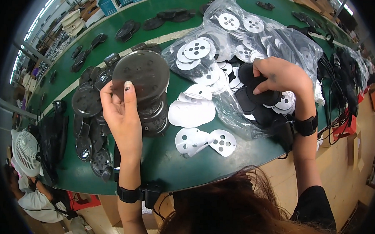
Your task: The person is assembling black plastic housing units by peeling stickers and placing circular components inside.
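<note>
My left hand [124,118] is closed on a round dark plastic cover [145,71] with a glossy rim, thumb on its face and fingers behind its edge. It is held up over other dark plastic parts [154,122] on the green bench. My right hand [283,77] pinches a black round pad [264,94] between thumb and fingers, above a heap of similar black pads [243,100]. White perforated discs [196,49] lie around these, in and on a clear plastic bag [237,121].
Loose white perforated sheets [192,113] lie between my hands, with more near the front edge [223,143]. Dark parts [88,99] crowd the left side. A white fan [25,151] stands far left; black cables [333,81] hang at right. Blue boxes [108,2] sit at the back.
</note>
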Tool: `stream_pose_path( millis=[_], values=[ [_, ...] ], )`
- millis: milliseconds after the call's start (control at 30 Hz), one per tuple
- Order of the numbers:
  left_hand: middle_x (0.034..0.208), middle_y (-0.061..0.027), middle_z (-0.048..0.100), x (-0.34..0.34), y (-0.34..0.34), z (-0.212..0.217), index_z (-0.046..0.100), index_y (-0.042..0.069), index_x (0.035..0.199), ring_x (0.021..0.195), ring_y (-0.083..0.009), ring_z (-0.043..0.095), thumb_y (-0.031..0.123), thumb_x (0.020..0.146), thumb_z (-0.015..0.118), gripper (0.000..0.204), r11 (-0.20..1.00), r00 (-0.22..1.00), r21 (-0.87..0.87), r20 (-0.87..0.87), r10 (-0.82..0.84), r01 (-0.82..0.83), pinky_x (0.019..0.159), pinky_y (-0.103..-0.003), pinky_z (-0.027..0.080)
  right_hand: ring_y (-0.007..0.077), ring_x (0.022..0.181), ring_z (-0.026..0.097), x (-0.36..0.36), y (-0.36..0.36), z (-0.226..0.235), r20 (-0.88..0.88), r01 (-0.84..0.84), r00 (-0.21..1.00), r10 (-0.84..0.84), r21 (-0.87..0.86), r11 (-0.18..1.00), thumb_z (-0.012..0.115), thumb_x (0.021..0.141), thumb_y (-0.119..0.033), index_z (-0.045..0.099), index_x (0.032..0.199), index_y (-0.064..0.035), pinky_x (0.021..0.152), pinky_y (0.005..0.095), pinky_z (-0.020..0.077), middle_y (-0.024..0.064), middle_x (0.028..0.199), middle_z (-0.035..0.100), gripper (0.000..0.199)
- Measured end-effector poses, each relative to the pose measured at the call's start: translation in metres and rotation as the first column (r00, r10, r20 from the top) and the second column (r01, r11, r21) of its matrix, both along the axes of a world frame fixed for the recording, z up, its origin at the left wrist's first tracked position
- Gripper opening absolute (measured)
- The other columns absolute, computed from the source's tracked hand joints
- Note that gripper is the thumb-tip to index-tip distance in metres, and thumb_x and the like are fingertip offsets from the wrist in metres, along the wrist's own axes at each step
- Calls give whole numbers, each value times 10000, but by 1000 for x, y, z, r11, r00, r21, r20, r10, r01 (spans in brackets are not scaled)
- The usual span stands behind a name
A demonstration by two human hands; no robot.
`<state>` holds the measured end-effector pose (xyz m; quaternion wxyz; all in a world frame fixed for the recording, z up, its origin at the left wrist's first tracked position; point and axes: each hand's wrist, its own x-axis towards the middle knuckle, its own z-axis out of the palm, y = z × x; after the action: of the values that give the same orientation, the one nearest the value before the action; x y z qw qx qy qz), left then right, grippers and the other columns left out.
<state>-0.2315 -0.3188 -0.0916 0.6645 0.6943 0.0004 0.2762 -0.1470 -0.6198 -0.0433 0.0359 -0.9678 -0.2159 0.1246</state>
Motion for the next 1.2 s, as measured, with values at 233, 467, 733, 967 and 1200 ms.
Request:
stream_pose_path(
  millis=[233, 467, 733, 967, 1200],
  values=[
    [917, -81, 584, -10, 8, 0, 528, -49, 1042, 892, -120, 522, 248, 865, 360, 385, 912, 927, -289, -151, -343, 290, 789, -214, 399, 163, 555, 449, -22, 44, 25, 194, -330, 944, 267, 572, 751, 736, 728, -202, 450, 740, -38, 488, 287, 346, 50, 640, 477, 329],
    [657, -68, 536, -27, -24, 14, 543, -74, 1057, 399, -89, 380, 506, 929, 148, 714, 729, 649, -261, -334, -684, 633, 389, -208, 252, 201, 667, 583, -45, 76, -4, 744, -749, 569, 349, 295, 593, 638, 572, 63, 572, 813, -95, 485, 268, 466, 52, 881, 565, 296],
    [514, -36, 501, -27, -16, 13, 547, -3, 807, 431, -72, 413, 362, 944, 350, 436, 886, 831, 42, -372, -414, 461, 419, -207, 299, 228, 720, 607, -46, 78, 2, 533, -670, 740, 410, 533, 517, 713, 627, -73, 648, 879, -76, 581, 292, 496, 87, 965, 595, 261],
    [641, -4, 526, -26, -13, 13, 551, -13, 814, 563, -33, 419, 279, 962, 378, 370, 850, 844, 169, -316, -432, 499, 503, -196, 318, 247, 768, 627, -47, 82, -5, 534, -626, 770, 348, 530, 572, 737, 667, -108, 661, 838, -65, 625, 309, 512, 90, 976, 620, 191],
    [673, 28, 506, -27, -14, 12, 561, -35, 829, 624, -24, 379, 244, 977, 374, 367, 840, 829, 170, -348, -438, 515, 548, -196, 311, 255, 838, 647, -45, 81, -11, 639, -698, 679, 361, 410, 587, 747, 661, -115, 658, 824, -73, 639, 305, 535, 74, 965, 639, 191]
  ],
)
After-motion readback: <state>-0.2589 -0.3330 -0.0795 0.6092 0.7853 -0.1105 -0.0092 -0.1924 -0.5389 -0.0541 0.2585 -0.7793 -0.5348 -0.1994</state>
